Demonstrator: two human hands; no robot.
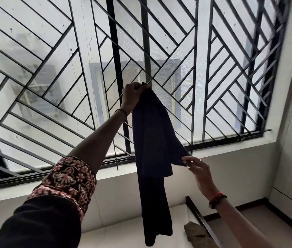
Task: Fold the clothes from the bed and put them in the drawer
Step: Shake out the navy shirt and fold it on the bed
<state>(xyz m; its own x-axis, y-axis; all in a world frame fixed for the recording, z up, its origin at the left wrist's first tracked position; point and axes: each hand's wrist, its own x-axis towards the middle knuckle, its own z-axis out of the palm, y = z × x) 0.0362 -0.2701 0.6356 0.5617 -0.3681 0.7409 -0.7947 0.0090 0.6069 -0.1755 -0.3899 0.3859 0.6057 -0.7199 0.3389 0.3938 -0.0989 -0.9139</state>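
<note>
A dark navy garment (152, 140) hangs in the air in front of the window, long and narrow, its lower end reaching down toward the bed. My left hand (132, 95) is raised high and grips the garment's top end. My right hand (195, 165) is lower and to the right, pinching a side edge of the cloth and drawing it outward. The bed (129, 233) shows only as a pale surface at the bottom of the frame. No drawer is in view.
A large window with a black geometric metal grille (204, 72) fills the background. A white wall and sill run below it. A brownish piece of cloth (197, 233) lies beside the dark bed frame rail (200, 219) at the lower right.
</note>
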